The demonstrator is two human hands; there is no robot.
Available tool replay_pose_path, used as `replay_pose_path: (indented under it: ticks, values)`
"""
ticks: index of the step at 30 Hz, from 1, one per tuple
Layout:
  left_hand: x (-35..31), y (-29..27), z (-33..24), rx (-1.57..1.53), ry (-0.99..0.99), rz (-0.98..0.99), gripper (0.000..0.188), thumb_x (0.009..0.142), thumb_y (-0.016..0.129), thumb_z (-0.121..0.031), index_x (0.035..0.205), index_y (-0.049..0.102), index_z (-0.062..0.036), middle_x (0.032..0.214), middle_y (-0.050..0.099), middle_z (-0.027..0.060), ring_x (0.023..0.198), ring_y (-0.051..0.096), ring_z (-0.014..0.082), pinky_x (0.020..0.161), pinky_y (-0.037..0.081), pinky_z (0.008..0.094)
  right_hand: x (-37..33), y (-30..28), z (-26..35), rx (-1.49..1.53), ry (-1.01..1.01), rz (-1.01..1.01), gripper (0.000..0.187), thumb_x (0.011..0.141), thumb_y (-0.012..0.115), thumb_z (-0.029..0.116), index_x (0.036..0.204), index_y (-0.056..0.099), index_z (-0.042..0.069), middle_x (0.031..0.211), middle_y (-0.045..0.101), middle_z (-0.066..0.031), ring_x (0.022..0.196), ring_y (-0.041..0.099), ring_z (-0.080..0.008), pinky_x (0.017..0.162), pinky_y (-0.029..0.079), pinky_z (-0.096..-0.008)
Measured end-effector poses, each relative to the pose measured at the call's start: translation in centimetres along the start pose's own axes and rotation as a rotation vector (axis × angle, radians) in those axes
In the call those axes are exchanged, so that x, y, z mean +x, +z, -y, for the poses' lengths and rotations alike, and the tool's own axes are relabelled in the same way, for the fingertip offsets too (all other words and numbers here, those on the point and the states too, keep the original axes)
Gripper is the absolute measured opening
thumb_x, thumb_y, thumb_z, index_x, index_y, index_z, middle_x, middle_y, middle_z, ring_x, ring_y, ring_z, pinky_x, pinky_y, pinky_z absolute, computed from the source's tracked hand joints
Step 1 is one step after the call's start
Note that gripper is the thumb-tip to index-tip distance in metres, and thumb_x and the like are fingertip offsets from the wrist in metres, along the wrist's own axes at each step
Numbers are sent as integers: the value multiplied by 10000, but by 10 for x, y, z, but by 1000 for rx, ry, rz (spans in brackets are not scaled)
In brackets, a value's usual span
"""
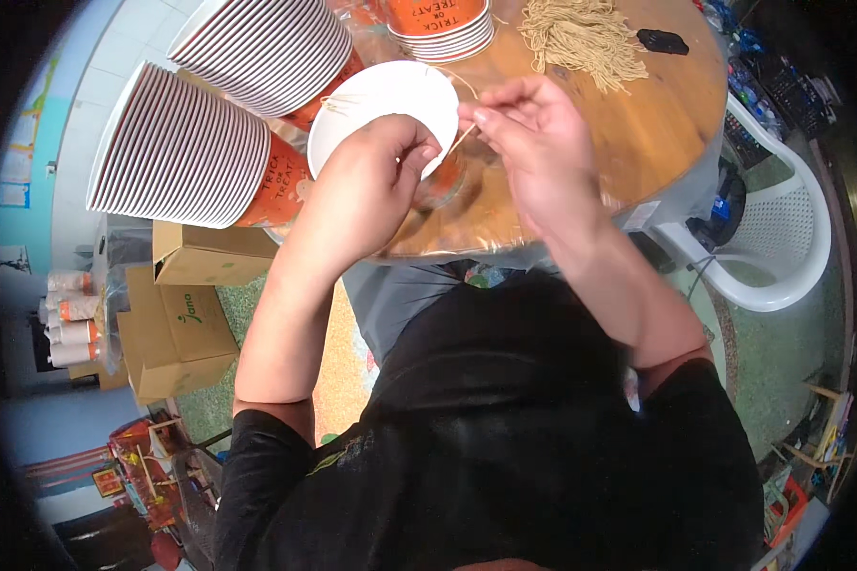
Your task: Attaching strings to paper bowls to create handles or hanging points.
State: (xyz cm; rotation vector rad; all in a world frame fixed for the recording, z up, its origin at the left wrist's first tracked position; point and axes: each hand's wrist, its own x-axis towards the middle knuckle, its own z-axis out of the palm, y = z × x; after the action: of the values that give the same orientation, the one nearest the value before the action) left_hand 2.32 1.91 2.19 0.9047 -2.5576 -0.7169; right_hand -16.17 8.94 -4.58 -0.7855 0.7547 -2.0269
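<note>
An orange paper bucket with a white inside (390, 90) lies tipped on the table, its mouth toward me. A loop of tan string (338, 101) shows at its far left rim. My left hand (376, 167) rests over the bucket's near side, thumb and forefinger pinched at the rim on the cord. To the right, my right hand (548, 133) pinches the same thin tan string (463, 136) between thumb and fingertips. A short stretch of it runs between the two hands. Part of the bucket is hidden behind my left hand.
Nested stacks of orange buckets (181, 143) lie at the left, with more buckets (443, 29) at the back. A bundle of tan strings (581, 43) and a black object (663, 42) sit at the far right. Cardboard boxes (176, 333) stand left; a white plastic chair (781, 209) is right.
</note>
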Motion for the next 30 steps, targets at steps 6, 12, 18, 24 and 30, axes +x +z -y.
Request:
replay_pose_path:
  ticks: [6,12,18,24,30]
  values:
    - [5,1,2,304,338,-216,71,1082,676,-22,1074,627,28,1325,732,219,952,755,301,833,605,416,36,1,29,-454,54,442,117,1030,595,-96,1044,643,10,988,719,-74,949,715,-161,860,593,-331]
    - [10,-2,1,-206,132,-161,91,1113,634,-66,1086,606,16,1364,739,252,880,757,308,815,607,427,42,16,58,-983,27,684,159,1005,534,-90,967,628,32,920,704,-89,890,677,-181,807,565,-367]
    - [5,1,2,-198,91,-31,134,1144,620,-92,1144,622,42,973,729,150,823,725,261,770,587,408,46,-4,36,-602,104,326,139,1047,543,-98,1039,622,16,970,745,-118,907,721,-188,816,601,-341]
    - [6,18,0,2,199,-175,54,1103,654,-31,1110,624,13,1231,732,216,1073,737,342,923,598,422,41,-2,37,-401,110,342,109,1053,595,-97,1085,606,7,1016,727,-96,907,758,-180,826,618,-307]
    - [6,22,2,71,323,-326,139,1007,705,23,1118,622,38,1350,658,323,1124,735,496,926,612,496,56,0,50,-549,238,606,106,1061,593,-75,1061,593,32,992,688,-52,915,736,-156,796,600,-304]
